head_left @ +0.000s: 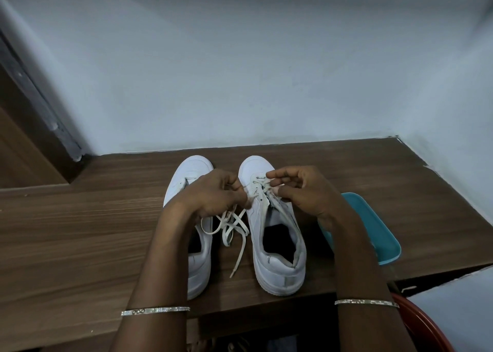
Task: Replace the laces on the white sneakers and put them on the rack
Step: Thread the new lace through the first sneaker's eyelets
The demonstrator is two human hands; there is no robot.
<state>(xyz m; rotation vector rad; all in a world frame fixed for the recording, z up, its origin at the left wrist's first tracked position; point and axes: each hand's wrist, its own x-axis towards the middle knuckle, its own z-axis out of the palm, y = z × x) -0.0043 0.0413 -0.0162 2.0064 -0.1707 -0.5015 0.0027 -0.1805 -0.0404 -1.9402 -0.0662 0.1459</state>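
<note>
You are working on the right sneaker [277, 218], which is standing on the wooden surface [80, 231] with its toe pointing away from you. The left sneaker [198, 269] is standing just beside it, on its left, parallel to it. A teal tray [373, 231] is lying near its right side. The rack is not in view.

Your hands are a little apart, and both are busy with the same cream lace [228, 231]. Your right hand [301, 191] is hovering over the front eyelets of the right sneaker, and its thumb and forefinger seem to be pinching a crossing of the lace there. Your left hand [216, 194] is just left of that sneaker, with the fingers curled on the lace. The loose ends are hanging below this hand and lying on the surface between the two sneakers.

I cannot tell whether you are pulling the lace out or threading it in; only the front eyelets seem to be carrying it.

In my judgement, the step is going well if you are moving one eyelet at a time. While the right hand is guiding the lace at the hole, the left hand should be giving only light tension, so that the sneaker is not sliding or tipping. The loose ends are crossing each other, so they may be knotting; separating them first would help. Both ends should be coming out equal in length.
</note>
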